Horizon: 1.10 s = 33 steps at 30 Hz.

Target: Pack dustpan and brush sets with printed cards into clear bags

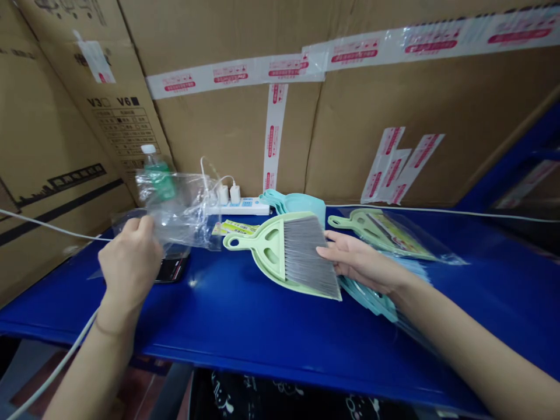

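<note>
A light green dustpan with a grey-bristled brush lying in it is held just above the blue table. My right hand grips its right side, fingers against the bristles. My left hand is closed on a clear plastic bag lifted at the left of the dustpan. A yellow label card lies just behind the dustpan's handle.
Another green dustpan set in a clear bag lies at the right, over teal ones. More teal dustpans, a white power strip with chargers, a green-labelled bottle and a dark phone sit further back. Cardboard boxes wall the rear.
</note>
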Motion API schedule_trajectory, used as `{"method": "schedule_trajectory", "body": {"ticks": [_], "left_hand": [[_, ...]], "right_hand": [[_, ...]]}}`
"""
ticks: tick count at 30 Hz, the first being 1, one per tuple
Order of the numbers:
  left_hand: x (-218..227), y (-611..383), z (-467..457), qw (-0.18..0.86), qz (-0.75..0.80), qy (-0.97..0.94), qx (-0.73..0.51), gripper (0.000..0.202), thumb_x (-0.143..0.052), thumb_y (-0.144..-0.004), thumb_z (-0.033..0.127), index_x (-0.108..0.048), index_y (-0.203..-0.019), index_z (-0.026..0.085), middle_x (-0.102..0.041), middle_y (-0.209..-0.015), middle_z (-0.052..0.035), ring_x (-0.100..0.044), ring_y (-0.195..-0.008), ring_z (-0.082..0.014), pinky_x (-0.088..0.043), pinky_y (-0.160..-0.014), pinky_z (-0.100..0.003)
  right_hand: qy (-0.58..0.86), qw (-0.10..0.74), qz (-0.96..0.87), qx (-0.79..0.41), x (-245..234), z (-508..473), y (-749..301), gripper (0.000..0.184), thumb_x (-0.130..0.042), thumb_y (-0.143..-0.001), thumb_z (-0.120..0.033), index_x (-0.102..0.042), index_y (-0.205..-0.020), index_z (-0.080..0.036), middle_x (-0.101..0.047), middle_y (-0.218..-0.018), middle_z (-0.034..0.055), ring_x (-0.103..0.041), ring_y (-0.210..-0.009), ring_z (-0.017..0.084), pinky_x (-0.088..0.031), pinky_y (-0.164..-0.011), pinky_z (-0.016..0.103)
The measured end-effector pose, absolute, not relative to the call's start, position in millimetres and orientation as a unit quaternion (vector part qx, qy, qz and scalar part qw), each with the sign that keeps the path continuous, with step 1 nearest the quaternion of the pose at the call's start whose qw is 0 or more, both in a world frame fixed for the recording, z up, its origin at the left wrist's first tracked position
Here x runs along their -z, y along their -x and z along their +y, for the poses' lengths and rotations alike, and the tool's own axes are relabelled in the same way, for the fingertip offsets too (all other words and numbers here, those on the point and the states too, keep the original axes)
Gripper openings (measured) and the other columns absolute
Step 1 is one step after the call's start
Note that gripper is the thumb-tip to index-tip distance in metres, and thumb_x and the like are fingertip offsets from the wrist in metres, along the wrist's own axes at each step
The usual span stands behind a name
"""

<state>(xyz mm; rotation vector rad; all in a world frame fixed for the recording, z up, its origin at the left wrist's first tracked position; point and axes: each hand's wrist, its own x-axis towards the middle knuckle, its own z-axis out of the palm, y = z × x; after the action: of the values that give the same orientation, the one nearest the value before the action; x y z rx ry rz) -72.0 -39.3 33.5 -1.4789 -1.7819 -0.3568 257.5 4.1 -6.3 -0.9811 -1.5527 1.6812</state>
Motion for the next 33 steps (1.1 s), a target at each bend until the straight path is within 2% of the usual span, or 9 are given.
{"method": "schedule_trajectory", "body": {"ticks": [4,8,13,16,19,23,26,30,33], "left_hand": [[-36,77,-39,0.347,-0.745,0.552,0.138,0.025,-0.037,-0.082,0.015,-0.046,-0.059,0.017,-0.043,-0.056,-0.0015,-0.020,-0.041,-0.0085,-0.014,-0.042,-0.023],[-31,85,-38,0.281,-0.756,0.556,0.201,0.025,-0.039,-0.075,0.013,-0.035,-0.052,0.019,-0.026,-0.051,0.0037,-0.023,-0.041,-0.0078,-0.015,-0.048,-0.026],[-20,94,-36,0.228,-0.709,0.615,0.259,0.028,-0.039,-0.080,0.026,-0.047,-0.054,0.017,-0.044,-0.056,0.0001,-0.051,-0.055,-0.0127,-0.021,-0.051,-0.029],[-21,90,-34,0.258,-0.696,0.622,0.250,0.033,-0.037,-0.086,0.037,-0.063,-0.078,0.018,-0.063,-0.096,-0.0101,-0.060,-0.089,-0.0302,-0.040,-0.060,-0.039],[-24,75,-30,0.256,-0.613,0.705,0.247,0.044,-0.032,-0.093,0.042,-0.060,-0.110,0.014,-0.052,-0.130,-0.0171,-0.047,-0.118,-0.0380,-0.041,-0.092,-0.053],[-18,48,-20,0.066,-0.435,0.887,0.137,0.049,-0.038,-0.093,0.051,-0.048,-0.128,0.018,-0.051,-0.134,-0.0135,-0.047,-0.123,-0.0289,-0.040,-0.102,-0.047],[-9,30,-12,-0.037,-0.377,0.918,0.118,0.041,-0.041,-0.094,0.043,-0.046,-0.125,0.017,-0.055,-0.127,-0.0127,-0.052,-0.117,-0.0245,-0.045,-0.098,-0.041],[-2,19,-2,-0.066,-0.373,0.911,0.161,0.025,-0.040,-0.095,0.036,-0.049,-0.111,0.019,-0.059,-0.110,-0.0091,-0.058,-0.103,-0.0222,-0.049,-0.090,-0.040],[0,16,3,-0.061,-0.365,0.909,0.192,0.023,-0.039,-0.095,0.036,-0.047,-0.109,0.020,-0.058,-0.110,-0.0087,-0.057,-0.102,-0.0223,-0.050,-0.088,-0.041]], "right_hand": [[0.373,0.304,-0.611,-0.629,5,3,-259,0.057,-0.064,-0.078,-0.039,-0.044,-0.129,-0.021,-0.062,-0.122,0.0127,-0.064,-0.101,0.022,-0.055,-0.080,0.035],[0.373,0.296,-0.615,-0.628,4,0,-258,0.053,-0.061,-0.081,-0.039,-0.044,-0.129,-0.022,-0.063,-0.119,0.0114,-0.064,-0.102,0.022,-0.056,-0.080,0.035],[0.375,0.287,-0.598,-0.647,3,-3,-254,0.056,-0.064,-0.078,-0.039,-0.044,-0.127,-0.022,-0.066,-0.113,0.0097,-0.064,-0.099,0.021,-0.056,-0.078,0.031],[0.373,0.284,-0.591,-0.657,4,-3,-253,0.060,-0.068,-0.074,-0.040,-0.044,-0.126,-0.022,-0.066,-0.113,0.0094,-0.065,-0.098,0.021,-0.056,-0.076,0.029],[0.368,0.279,-0.589,-0.664,5,-3,-253,0.059,-0.067,-0.076,-0.040,-0.043,-0.126,-0.021,-0.064,-0.115,0.0105,-0.064,-0.098,0.020,-0.055,-0.078,0.029],[0.357,0.275,-0.593,-0.667,4,-5,-255,0.053,-0.064,-0.080,-0.039,-0.043,-0.125,-0.020,-0.064,-0.116,0.0106,-0.063,-0.098,0.018,-0.055,-0.078,0.028],[0.355,0.276,-0.593,-0.668,2,-3,-260,0.053,-0.063,-0.080,-0.037,-0.043,-0.126,-0.020,-0.065,-0.110,0.0095,-0.064,-0.095,0.018,-0.055,-0.077,0.027],[0.393,0.274,-0.608,-0.634,-6,2,-274,0.060,-0.065,-0.077,-0.035,-0.041,-0.130,-0.021,-0.065,-0.098,0.0071,-0.063,-0.082,0.017,-0.055,-0.066,0.027],[0.454,0.352,-0.646,-0.503,-17,2,-285,0.055,-0.061,-0.079,-0.039,-0.043,-0.129,-0.023,-0.060,-0.094,0.0064,-0.059,-0.079,0.019,-0.052,-0.056,0.028]]}}
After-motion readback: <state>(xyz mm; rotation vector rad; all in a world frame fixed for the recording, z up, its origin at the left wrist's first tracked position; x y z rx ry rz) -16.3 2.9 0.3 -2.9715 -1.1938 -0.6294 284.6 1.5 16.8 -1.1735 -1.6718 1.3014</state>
